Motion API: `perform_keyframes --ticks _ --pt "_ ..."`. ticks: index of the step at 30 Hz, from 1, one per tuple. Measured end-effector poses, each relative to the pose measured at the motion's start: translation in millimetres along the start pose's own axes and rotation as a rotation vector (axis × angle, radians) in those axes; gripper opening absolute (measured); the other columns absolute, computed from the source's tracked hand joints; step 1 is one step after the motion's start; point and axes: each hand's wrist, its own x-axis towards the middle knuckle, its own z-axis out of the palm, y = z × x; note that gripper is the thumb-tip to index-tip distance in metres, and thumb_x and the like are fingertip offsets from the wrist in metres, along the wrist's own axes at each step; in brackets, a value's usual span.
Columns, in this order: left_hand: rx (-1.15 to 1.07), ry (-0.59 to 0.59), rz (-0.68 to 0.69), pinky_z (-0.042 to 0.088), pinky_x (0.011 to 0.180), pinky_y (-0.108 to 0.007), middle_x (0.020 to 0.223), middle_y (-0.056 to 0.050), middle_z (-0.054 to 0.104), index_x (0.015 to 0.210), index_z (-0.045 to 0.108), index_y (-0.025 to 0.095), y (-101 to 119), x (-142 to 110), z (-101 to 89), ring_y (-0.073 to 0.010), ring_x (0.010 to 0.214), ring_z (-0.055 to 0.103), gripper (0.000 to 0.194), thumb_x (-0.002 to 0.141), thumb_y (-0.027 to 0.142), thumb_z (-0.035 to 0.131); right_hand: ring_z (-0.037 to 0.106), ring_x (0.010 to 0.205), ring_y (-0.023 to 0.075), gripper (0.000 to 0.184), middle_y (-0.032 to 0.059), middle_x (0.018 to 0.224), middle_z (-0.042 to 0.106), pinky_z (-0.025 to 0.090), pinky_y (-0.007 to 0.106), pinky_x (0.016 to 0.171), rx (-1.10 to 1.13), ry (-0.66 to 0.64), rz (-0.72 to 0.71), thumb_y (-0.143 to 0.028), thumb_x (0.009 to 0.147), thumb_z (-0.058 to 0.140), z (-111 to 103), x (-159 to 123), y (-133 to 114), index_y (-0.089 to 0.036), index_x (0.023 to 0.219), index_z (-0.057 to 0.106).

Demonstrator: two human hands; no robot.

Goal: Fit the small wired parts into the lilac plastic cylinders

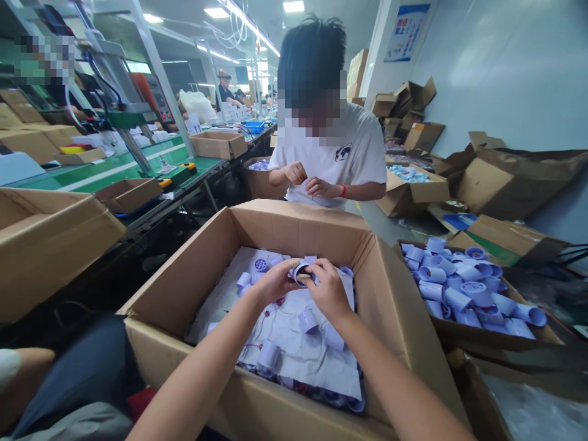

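Both my hands are closed around one pale lilac plastic cylinder [301,269], its open end facing me. My left hand [277,283] grips its left side, and my right hand [327,289] holds the right side with fingertips at the rim. Something small and dark shows inside the opening, too small to name. Below lies a white paper sheet [294,355] with loose cylinders on it, among them one [307,321] right of centre and another [268,355] near the front. Thin red wires trail from some. More cylinders show under the sheet's front edge.
A deep cardboard box [395,306] surrounds my hands. Opposite, a person [331,147] in a white shirt handles a small part. To the right, a carton holds heaped lilac cylinders [459,282]. A green conveyor bench [110,162] with a press machine runs along the left.
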Motion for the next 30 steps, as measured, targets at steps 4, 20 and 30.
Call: perform_keyframes --ticks 4,20,30 --pt "-0.003 0.035 0.0 0.049 0.062 -0.021 0.073 -0.001 0.061 0.078 0.064 0.014 -0.8 0.6 1.8 -0.0104 0.064 0.056 0.008 0.073 0.021 0.064 0.058 0.082 0.022 0.013 0.0064 0.087 0.06 0.046 0.037 0.077 0.028 -0.03 0.018 -0.014 0.078 0.056 -2.3 1.1 0.5 -0.022 0.075 0.066" --pt "-0.032 0.08 0.046 0.052 0.064 -0.02 0.082 -0.005 0.065 0.088 0.066 0.014 -0.2 -2.7 10.3 -0.0113 0.068 0.059 0.012 0.077 0.018 0.065 0.06 0.08 0.0191 0.02 0.0054 0.091 0.067 0.05 0.035 0.076 0.334 0.102 0.373 -0.021 0.07 0.057 0.6 1.6 -7.0 -0.02 0.09 0.06" --pt "0.03 0.077 0.038 0.053 0.069 -0.025 0.09 -0.007 0.066 0.089 0.067 0.013 -6.0 -5.9 14.7 -0.0127 0.072 0.06 0.02 0.07 0.019 0.071 0.062 0.079 0.0203 0.031 0.0065 0.096 0.068 0.056 0.034 0.063 0.428 -0.001 0.538 -0.032 0.07 0.057 0.1 -5.7 1.4 -0.018 0.097 0.065"
